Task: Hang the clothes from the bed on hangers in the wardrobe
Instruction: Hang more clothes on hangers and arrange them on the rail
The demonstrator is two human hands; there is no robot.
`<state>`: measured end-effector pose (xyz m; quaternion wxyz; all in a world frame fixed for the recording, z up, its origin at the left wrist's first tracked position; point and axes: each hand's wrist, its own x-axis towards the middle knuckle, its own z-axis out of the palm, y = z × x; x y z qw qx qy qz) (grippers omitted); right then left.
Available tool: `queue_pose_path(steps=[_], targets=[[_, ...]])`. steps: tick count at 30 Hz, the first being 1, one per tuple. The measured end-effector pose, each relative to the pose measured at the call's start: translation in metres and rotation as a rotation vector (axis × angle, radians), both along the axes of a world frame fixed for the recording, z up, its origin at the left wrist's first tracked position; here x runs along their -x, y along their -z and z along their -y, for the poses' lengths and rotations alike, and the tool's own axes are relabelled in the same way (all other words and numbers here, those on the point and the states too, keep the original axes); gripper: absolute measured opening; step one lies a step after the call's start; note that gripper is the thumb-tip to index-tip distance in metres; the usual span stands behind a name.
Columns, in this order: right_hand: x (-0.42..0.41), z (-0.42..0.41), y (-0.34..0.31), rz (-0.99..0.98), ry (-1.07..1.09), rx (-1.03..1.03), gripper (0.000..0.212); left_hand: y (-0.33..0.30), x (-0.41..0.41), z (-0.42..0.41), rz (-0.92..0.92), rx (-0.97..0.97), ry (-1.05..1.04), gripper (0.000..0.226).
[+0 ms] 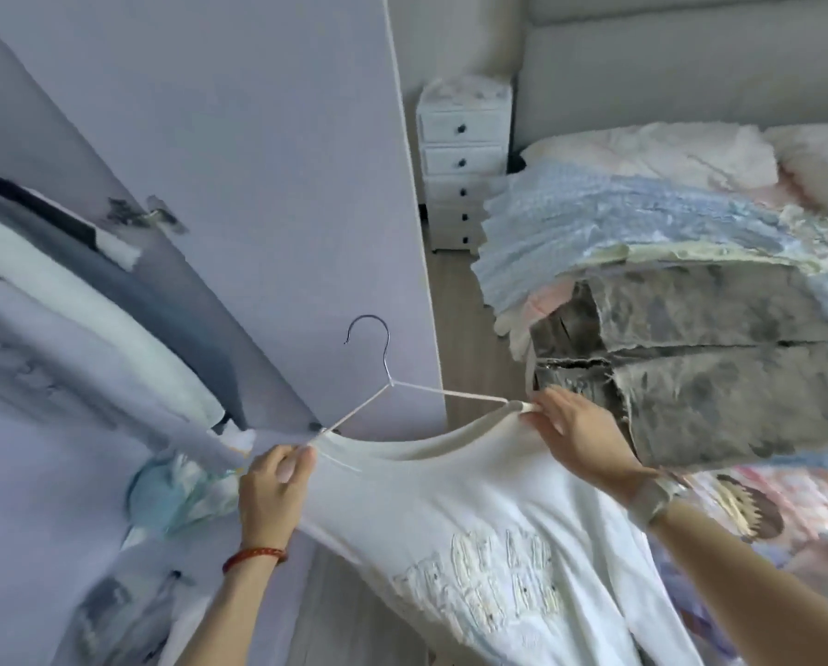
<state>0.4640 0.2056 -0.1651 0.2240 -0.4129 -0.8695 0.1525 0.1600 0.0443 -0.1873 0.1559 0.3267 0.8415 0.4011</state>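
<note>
Beyond the right hand (pixel 578 432), the bed (pixel 719 151) carries a heap of folded clothes: a grey mottled garment (pixel 719 372) lies just behind that hand, with a pale blue textured piece (pixel 609 223) stacked farther back. The lilac wardrobe door (pixel 239 151) stands open above and behind the left hand (pixel 270 487), and dark and pale garments (pixel 90 300) hang inside the wardrobe to that hand's left. Between the two hands stretches a white T-shirt (pixel 450 511) with stitched lettering on its front, its body draping down below them. A wire hanger (pixel 378 372) with a metal hook rises from the shirt's neckline, midway between the hands. The left hand pinches the shirt's shoulder over one hanger arm, fingers curled round the cloth. The right hand's thumb and fingers pinch the opposite shoulder at the other hanger tip.
</note>
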Motion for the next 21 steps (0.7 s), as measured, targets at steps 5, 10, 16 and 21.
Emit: queue_pose_path(steps=[5,10,16,21], targets=[[0.118,-0.007,-0.026,-0.025,-0.315,-0.146,0.029,-0.011,0.066,0.053,-0.220,-0.083,-0.303,0.018],[0.225,0.005,-0.044,-0.061,-0.512,-0.160,0.023,-0.039,0.127,0.095,-0.414,-0.043,-0.566,0.036],[0.324,0.022,-0.061,-0.150,-0.760,-0.278,0.041,-0.046,0.168,0.141,-0.423,0.044,-0.770,0.038],[0.407,0.037,-0.069,-0.317,-0.897,-0.343,0.059,-0.058,0.205,0.152,-0.254,0.064,-0.980,0.036]])
